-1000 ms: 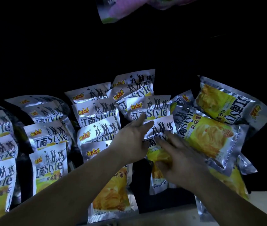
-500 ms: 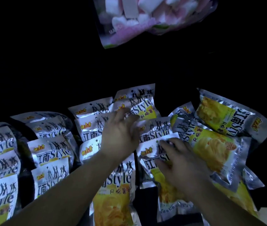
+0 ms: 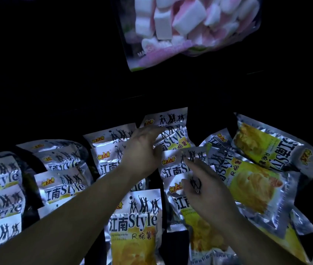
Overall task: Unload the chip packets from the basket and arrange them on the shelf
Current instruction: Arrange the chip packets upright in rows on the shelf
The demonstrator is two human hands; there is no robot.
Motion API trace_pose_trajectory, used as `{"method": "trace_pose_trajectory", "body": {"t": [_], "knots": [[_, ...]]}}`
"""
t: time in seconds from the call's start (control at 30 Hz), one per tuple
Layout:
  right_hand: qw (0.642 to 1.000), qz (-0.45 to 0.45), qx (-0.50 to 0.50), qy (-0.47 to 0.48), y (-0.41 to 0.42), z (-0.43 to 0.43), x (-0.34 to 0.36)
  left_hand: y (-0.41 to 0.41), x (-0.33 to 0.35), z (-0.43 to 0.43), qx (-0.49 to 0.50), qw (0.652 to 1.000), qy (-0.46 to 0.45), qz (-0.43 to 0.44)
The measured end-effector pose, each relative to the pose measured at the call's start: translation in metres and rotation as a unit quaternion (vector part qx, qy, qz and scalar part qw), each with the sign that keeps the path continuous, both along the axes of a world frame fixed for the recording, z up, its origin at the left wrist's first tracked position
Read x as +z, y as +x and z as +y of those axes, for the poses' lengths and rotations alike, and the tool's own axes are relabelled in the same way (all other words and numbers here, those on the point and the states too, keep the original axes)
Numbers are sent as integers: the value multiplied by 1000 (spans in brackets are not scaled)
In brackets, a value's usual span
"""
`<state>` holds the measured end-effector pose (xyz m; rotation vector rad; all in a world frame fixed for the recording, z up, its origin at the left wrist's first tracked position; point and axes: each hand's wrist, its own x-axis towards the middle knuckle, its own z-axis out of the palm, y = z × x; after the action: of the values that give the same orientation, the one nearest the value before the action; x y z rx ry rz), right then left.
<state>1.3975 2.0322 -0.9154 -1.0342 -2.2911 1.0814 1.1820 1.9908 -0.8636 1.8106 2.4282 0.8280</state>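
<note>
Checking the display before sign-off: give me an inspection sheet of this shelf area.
Surface: shelf, dark, mostly covered by packets.
Job's things: chip packets in overlapping rows, print facing up; rightmost packets lie askew across one another; basket not in view.
Clutter: marshmallow bag above the shelf.
Hands: left hand lies with straight fingers on middle-row packets; right hand rests open on packets beside it.
Cables: nothing seen.
Surroundings: too dark to tell.
</note>
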Motion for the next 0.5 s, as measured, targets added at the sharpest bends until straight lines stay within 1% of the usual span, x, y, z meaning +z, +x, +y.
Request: {"method": "trace_pose_trajectory", "body": {"t": [0.07, 0.13, 0.2, 0.27, 0.33, 0.4, 0.5], "knots": [[999, 9, -21, 36, 5, 5, 1, 5, -3, -9, 25, 999, 42, -13], [997, -5, -37, 63, 11, 11, 1, 11, -3, -17, 74, 995, 60, -42], [994, -47, -56, 78, 16, 18, 2, 16, -1, -19, 103, 991, 26, -85], [991, -85, -63, 85, 16, 19, 0, 19, 3, -17, 120, 987, -14, -103], [991, -93, -52, 77, 16, 16, 0, 20, 8, -16, 119, 990, -1, -78], [995, -79, -40, 46, 15, 14, 0, 17, 9, -14, 103, 993, 13, -50], [999, -8, -46, -23, 13, 15, 3, 13, 8, -16, 111, 991, 6, -73]]}}
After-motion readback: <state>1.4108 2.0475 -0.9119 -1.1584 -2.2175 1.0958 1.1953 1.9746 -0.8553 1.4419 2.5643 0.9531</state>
